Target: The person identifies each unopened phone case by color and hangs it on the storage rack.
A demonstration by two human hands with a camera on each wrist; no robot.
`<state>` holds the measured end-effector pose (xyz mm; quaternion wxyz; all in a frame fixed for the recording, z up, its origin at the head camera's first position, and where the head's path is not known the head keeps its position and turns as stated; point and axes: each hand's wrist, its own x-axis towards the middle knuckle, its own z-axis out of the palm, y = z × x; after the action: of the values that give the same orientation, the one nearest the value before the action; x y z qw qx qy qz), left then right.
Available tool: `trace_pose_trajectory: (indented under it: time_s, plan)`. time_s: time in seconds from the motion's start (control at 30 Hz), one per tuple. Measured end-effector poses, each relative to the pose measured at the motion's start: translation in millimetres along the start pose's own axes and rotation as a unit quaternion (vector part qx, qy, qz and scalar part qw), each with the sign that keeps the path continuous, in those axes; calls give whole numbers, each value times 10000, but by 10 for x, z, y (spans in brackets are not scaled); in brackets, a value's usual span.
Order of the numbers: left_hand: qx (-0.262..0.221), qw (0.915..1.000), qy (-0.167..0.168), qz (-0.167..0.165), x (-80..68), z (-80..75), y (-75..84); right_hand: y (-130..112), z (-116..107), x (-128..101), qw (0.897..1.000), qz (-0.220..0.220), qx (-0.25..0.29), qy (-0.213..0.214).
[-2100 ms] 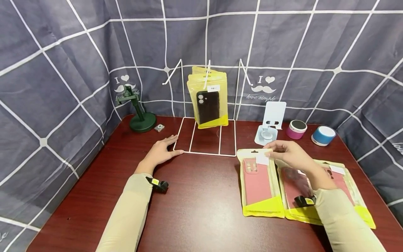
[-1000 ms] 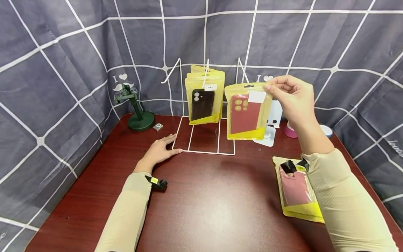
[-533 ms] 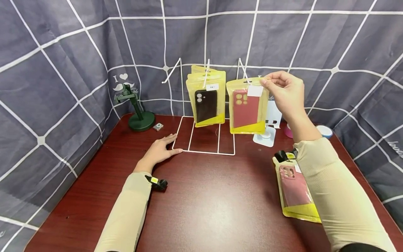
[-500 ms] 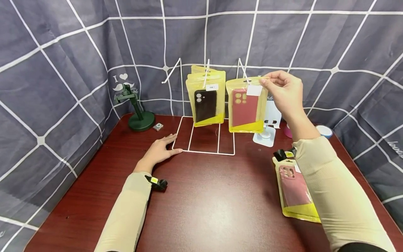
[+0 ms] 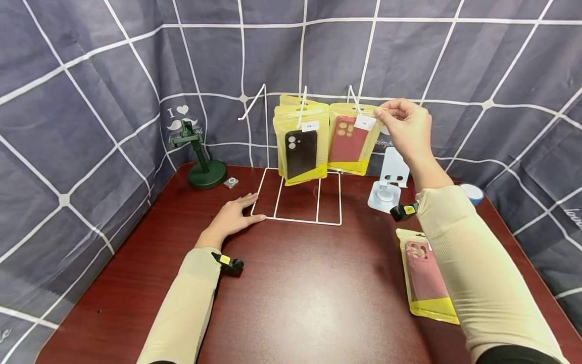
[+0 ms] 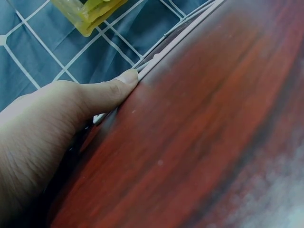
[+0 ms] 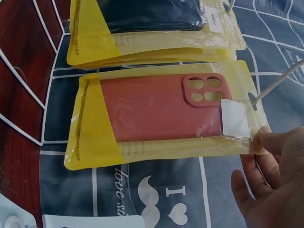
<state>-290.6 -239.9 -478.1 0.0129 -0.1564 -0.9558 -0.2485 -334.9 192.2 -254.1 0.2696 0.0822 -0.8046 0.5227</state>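
At the white wire rack's right hook (image 5: 353,101), the right hand (image 5: 406,126) – fingers pinched on the top corner – holds the red phone-case packet (image 5: 352,144) hanging lengthwise, while the left hand (image 5: 234,218) lies flat, fingers straight, on the tabletop (image 5: 295,283) – thumb touching the rack's base (image 5: 297,220).

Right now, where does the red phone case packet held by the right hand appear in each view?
Head: the red phone case packet is upper centre, pinched at its top corner by the right hand, beside the black case packets.
Left wrist: not in it; only a yellow packet corner shows at the top.
Right wrist: centre, lying sideways across the picture.
Shared landmark: the white wire rack, whose base the left hand touches.
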Motion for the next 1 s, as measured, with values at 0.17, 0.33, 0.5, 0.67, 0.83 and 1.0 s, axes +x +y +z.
trace_pose_trajectory:
  time_s: [0.17,0.33,0.5,0.67,0.83,1.0]
  plan:
    - [-33,10000,-12,23,3,-1,18,9,-73,-24,9996,72,-181,-195]
    - [-26,10000,-37,-13,1,-6,19,72,-223,-113,9980,215,-224,-548]
    - [8,10000,-36,-11,0,1,14,314,-466,-370,9942,294,-160,-1018]
    - [-7,10000,-22,28,1,13,17,713,-773,-800,9713,259,-801,-2224]
    - [-3,10000,25,37,5,27,16,1191,-1123,-1200,9241,278,-1758,-3382]
    - [21,10000,33,28,-1,17,-4,1623,-1418,-1427,8955,411,-2343,-3761]
